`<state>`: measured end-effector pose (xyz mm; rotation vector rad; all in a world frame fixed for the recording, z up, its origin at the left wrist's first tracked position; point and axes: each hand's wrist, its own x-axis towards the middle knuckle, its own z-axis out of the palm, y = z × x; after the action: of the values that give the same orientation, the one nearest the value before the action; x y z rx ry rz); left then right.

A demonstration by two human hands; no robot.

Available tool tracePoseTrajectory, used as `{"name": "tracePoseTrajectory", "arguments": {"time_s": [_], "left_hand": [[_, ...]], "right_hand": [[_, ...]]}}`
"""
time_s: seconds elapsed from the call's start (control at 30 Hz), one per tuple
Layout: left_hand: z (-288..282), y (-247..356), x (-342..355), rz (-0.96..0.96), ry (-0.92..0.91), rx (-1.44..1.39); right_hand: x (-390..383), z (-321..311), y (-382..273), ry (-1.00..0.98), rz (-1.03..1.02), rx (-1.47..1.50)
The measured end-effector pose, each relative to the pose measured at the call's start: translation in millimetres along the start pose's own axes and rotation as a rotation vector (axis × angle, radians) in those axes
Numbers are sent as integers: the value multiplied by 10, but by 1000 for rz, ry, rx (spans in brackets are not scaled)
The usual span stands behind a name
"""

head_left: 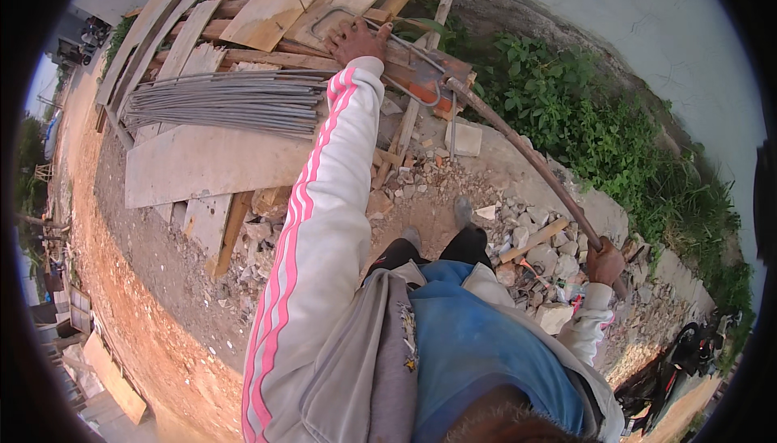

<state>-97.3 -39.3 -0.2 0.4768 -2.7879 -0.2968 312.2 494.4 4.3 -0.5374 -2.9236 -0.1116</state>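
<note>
The 2 hands were well apart. The right hand (605, 262) was clamped around a long rusty pipe (526, 148), close to its lower end. The pipe slanted up and leftward to a bent metal rod (417, 53), which it met at a wooden block (426, 87) with orange-red patches. The left hand (356, 41) lay palm down over the rod, farther along the wood; whether its fingers closed around the metal could not be told. Just left of that forearm, a bundle of thin grey bars (227, 103) rested on stacked planks and plywood (283, 6). Broken rubble (546, 261) covered the ground below the pipe, and green plants (558, 103) grew beyond it, beside a pale wall (623, 14).
</note>
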Motion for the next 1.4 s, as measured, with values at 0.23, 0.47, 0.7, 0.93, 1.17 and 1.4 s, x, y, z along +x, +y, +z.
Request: {"name": "tracePoseTrajectory", "arguments": {"time_s": [0.23,0.47,0.7,0.93,1.17,1.4], "left_hand": [[-1,41,12,7,17,-46],[-20,-31,-22,-5,47,-26],[-81,9,-56,-4,18,-28],[135,-109,48,16,74,-7],[43,26,24,-1,0,31],[7,-64,-29,32,117,-20]], "right_hand": [[143,-53,79,-20,-23,2],[252,-18,36,-26,-61,44],[242,-123,62,-66,-60,-12],[-47,-251,-100,-50,-3,-16],[-629,-403,-435,-83,170,-35],[-1459,-684,-1105,-58,258,37]]}}
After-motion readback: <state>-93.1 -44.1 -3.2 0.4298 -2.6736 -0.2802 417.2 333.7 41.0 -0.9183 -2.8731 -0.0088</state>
